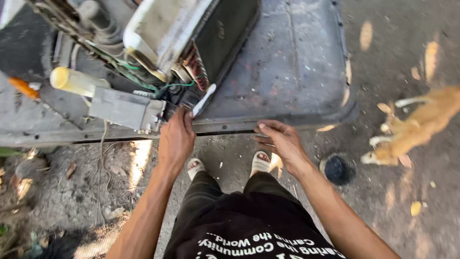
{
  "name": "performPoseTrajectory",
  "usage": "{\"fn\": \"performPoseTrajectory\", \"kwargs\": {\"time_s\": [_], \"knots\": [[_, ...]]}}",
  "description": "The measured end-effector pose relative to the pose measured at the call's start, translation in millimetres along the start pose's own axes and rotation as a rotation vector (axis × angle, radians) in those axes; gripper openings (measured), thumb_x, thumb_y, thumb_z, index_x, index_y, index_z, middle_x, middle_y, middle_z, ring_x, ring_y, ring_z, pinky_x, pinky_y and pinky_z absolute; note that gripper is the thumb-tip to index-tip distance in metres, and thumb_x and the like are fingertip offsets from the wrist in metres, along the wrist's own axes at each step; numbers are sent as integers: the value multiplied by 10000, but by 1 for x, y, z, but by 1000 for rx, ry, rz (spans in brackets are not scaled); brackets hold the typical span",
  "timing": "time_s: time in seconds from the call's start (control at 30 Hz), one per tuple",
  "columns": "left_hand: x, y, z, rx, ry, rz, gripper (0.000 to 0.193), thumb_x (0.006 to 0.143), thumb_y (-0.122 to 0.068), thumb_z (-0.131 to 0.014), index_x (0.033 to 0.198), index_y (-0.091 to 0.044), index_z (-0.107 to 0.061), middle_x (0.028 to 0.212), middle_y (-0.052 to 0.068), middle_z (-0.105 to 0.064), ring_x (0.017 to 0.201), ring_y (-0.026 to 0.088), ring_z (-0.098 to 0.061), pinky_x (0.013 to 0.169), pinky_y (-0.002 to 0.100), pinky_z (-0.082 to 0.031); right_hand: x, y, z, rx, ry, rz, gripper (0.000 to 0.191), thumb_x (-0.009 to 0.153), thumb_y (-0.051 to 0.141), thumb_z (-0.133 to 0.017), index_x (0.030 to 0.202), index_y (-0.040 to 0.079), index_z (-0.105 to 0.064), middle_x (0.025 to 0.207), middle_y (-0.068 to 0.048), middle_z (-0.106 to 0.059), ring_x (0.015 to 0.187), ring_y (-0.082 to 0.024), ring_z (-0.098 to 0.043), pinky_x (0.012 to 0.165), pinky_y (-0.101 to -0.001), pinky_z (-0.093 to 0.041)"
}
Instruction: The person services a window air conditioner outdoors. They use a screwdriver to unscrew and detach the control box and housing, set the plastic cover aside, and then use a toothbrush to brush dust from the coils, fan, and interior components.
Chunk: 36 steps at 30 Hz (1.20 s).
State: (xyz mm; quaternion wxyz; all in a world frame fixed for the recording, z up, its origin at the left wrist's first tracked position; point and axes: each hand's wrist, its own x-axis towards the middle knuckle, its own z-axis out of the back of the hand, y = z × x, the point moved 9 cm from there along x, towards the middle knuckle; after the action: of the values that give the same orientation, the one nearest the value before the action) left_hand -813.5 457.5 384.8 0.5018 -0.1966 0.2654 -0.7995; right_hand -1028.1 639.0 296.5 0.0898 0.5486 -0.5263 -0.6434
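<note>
The left hand (176, 139) has its fingers closed on the lower end of a flat white strip (204, 100) that slants up toward the torn-open air conditioner unit (191, 33). The right hand (282, 141) lies open, fingers spread, touching the front lip of the dark metal base pan (287, 62); it holds nothing.

The base pan bears the unit at its left half: a white plastic housing over a dark finned coil, one grey metal box (125, 109) just left of the left hand, one yellow cylinder (76, 81) beyond that, and loose green and black wires (172, 86) between box and coil. The right half of the pan is bare, stained metal.

Two sandalled feet (229, 164) stand on the dirt just below the pan's edge, between the two arms. One round black cap (338, 169) lies on the ground near the right wrist. One ginger cat (417, 127) stands well apart to the right.
</note>
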Motion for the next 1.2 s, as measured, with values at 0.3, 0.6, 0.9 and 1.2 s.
{"fn": "performPoseTrajectory", "kwargs": {"time_s": [0.3, 0.6, 0.9, 1.2], "knots": [[10, -7, -16, -61, -73, 85, 279, 1070, -257, -490, 1087, -21, -637, 850, 326, -665, 823, 542, -643, 733, 613, -487, 25, 31, -12, -147, 114, 1, 380, 962, 242, -620, 1274, 29, -656, 1190, -130, -745, 1039, -240, -747, 897, -369, -611], [-42, 49, 7, -31, -52, 294, 312, 1068, -304, -484, 1081, -31, -637, 912, 306, -692, 884, 535, -636, 757, 627, -473, 14, 17, -67, -177, 207, -14, 358, 966, 224, -632, 1255, 17, -675, 1147, -110, -738, 971, -233, -741, 860, -375, -613], [-94, 63, 33, -160, -104, 285, 284, 1038, -289, -483, 1100, -72, -656, 928, 270, -704, 859, 508, -659, 753, 600, -502, 116, 44, -188, 280, 308, 46, 201, 922, 118, -723, 1107, 55, -676, 1021, -98, -737, 935, -272, -758, 824, -387, -644], [-123, 92, 67, -179, -148, 307, 301, 1026, -315, -503, 1083, -47, -628, 889, 262, -702, 830, 500, -650, 714, 586, -488, 127, 50, -227, 168, 146, 164, 139, 937, 182, -708, 1035, 90, -671, 944, -62, -727, 836, -235, -750, 736, -378, -635]]}}
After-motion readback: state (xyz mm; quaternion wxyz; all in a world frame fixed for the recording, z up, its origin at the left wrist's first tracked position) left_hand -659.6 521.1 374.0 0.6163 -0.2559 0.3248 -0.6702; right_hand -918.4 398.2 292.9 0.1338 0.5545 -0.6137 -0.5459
